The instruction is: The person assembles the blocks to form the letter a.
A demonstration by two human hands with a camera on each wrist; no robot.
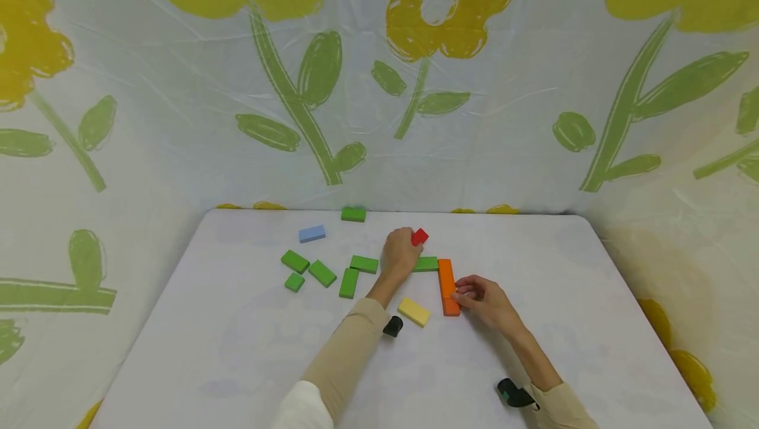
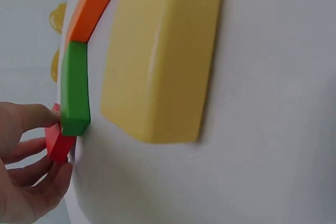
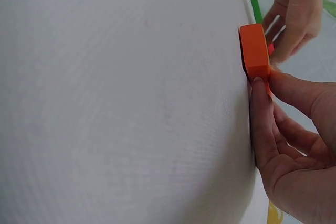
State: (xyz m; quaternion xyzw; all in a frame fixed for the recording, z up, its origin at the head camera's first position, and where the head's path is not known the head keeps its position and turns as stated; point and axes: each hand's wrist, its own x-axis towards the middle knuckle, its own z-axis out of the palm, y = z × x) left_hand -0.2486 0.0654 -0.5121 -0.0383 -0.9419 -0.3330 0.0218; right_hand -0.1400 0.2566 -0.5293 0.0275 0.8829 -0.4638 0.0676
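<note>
My left hand reaches to the back middle of the table and pinches a small red block. In the left wrist view that red block sits between thumb and fingers, against the end of a green block. My right hand is at the right side of two orange blocks lying end to end, the farther one and the nearer one. Seen from the right wrist, thumb and a finger pinch an orange block. The green block meets the far orange end.
A yellow block lies between the forearms. Left of my left hand are several green blocks, among them one lying crosswise and one lengthwise. A blue block and another green block lie farther back. Flowered cloth rises behind the table.
</note>
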